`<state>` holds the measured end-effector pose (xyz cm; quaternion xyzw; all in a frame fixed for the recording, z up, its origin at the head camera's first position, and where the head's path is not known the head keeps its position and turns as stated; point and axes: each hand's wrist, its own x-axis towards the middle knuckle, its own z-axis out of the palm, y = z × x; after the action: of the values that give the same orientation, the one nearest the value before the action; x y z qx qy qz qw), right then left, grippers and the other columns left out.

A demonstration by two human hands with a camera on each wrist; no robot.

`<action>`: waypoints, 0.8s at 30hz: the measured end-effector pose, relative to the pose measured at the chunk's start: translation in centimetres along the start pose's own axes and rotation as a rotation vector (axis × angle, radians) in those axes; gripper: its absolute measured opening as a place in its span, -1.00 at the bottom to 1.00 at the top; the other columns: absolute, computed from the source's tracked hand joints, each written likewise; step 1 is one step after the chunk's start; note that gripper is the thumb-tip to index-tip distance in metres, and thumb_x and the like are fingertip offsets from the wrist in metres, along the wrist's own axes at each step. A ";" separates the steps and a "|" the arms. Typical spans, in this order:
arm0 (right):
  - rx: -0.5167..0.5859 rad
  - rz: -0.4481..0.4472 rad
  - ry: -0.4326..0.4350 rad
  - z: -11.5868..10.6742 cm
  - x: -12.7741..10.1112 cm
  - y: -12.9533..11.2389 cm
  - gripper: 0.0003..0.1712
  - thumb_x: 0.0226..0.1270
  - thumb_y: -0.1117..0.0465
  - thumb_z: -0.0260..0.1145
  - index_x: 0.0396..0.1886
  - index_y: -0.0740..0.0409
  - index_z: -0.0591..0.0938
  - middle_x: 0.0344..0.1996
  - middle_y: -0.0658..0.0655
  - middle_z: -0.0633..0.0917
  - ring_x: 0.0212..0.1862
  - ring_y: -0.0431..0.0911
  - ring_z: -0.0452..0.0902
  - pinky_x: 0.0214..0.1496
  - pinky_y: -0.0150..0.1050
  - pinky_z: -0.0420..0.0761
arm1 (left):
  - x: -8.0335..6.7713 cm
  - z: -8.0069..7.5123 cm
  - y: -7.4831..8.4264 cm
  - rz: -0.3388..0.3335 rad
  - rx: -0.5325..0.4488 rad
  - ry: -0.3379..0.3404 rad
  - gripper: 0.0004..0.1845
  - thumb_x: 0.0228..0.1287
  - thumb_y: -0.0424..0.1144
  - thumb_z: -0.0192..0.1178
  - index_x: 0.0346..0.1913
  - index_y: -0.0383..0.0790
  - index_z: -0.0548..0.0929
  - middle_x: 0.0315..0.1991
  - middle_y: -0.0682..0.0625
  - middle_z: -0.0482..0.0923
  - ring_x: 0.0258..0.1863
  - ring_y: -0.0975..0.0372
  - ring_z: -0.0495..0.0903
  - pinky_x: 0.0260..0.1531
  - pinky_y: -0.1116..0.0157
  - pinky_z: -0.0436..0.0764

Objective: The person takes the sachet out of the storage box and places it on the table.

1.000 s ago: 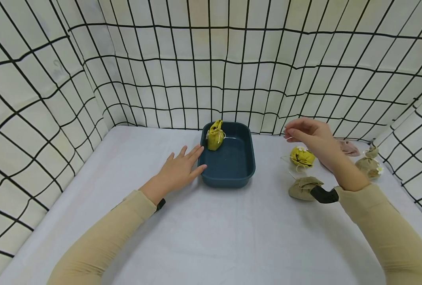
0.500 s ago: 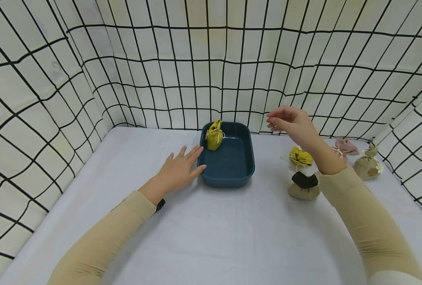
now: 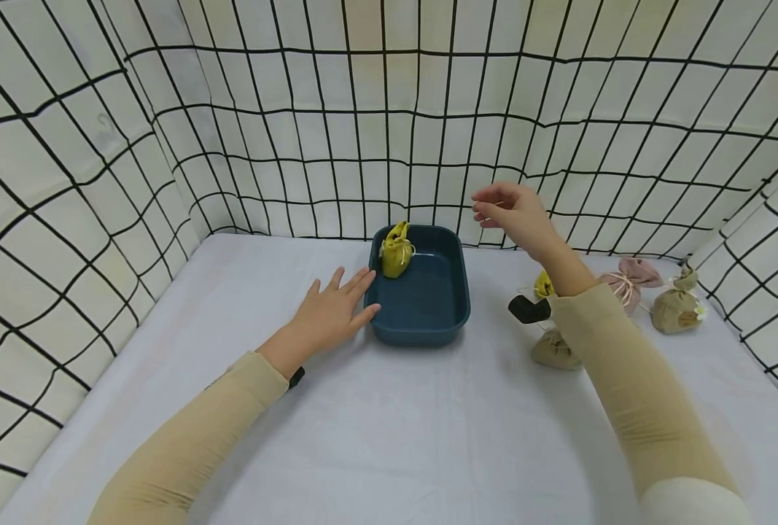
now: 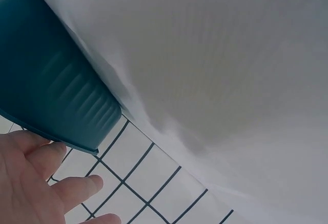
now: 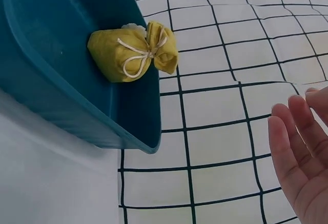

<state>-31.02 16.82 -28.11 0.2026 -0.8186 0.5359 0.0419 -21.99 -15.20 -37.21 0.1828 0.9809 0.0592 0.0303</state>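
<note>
A dark teal plastic bin (image 3: pixel 421 337) stands near the back of the table. Inside it, against the left wall, a small yellow drawstring pouch (image 3: pixel 397 255) sits upright; its white tie shows in the right wrist view. My left hand (image 3: pixel 325 313) lies with straight, spread fingers touching the bin's left rim. Raised beyond the bin's back right corner, my right hand (image 3: pixel 513 215) has loosely bent fingers and nothing visible between them. Under and beside the right forearm lie a partly hidden yellow pouch (image 3: pixel 543 284) and an olive-beige pouch (image 3: pixel 553 351).
Farther right are a pink pouch (image 3: pixel 636 277) with a pale tie and a beige pouch (image 3: pixel 677 310) with a small white flower. A white cloth covers the table (image 3: pixel 389 430). Black grid panels (image 3: pixel 336 131) over white sheeting enclose the back and sides.
My right hand has moved left and slightly up, from above the pouches toward the bin. The pink pouch has come into fuller view. My left hand, the bin and its pouch stay put.
</note>
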 end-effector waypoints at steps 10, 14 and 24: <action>0.059 0.116 0.037 2.1 1.8 1.2 -0.68 0.57 0.29 0.19 0.19 0.37 0.59 0.00 0.28 0.65 -0.04 -0.02 0.65 0.08 -0.21 0.68 | 0.1 0.3 -0.1 0.004 -0.006 0.005 -0.22 0.62 0.24 -0.15 0.68 -0.07 -0.01 0.65 0.00 -0.04 0.59 -0.18 -0.09 0.41 -0.36 0.01; 0.098 0.175 0.046 3.3 2.5 1.6 -0.64 0.59 0.28 0.15 0.24 0.38 0.56 0.03 0.30 0.63 -0.03 -0.01 0.64 0.11 -0.18 0.66 | 0.1 0.5 -0.1 0.003 -0.006 0.006 -0.22 0.62 0.24 -0.15 0.68 -0.06 -0.01 0.65 0.00 -0.04 0.59 -0.18 -0.09 0.41 -0.36 0.01; 0.229 0.370 0.061 6.0 3.9 2.3 -0.57 0.58 0.28 0.19 0.35 0.34 0.50 0.15 0.26 0.57 0.02 0.04 0.64 0.14 -0.16 0.65 | 0.0 0.2 -0.1 0.001 -0.015 0.006 -0.21 0.62 0.23 -0.13 0.68 -0.07 -0.02 0.65 0.00 -0.06 0.59 -0.18 -0.08 0.40 -0.36 0.02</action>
<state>-34.52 11.12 -31.52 0.0358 -0.7739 0.6299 -0.0556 -22.05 -15.28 -37.43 0.1828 0.9804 0.0672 0.0286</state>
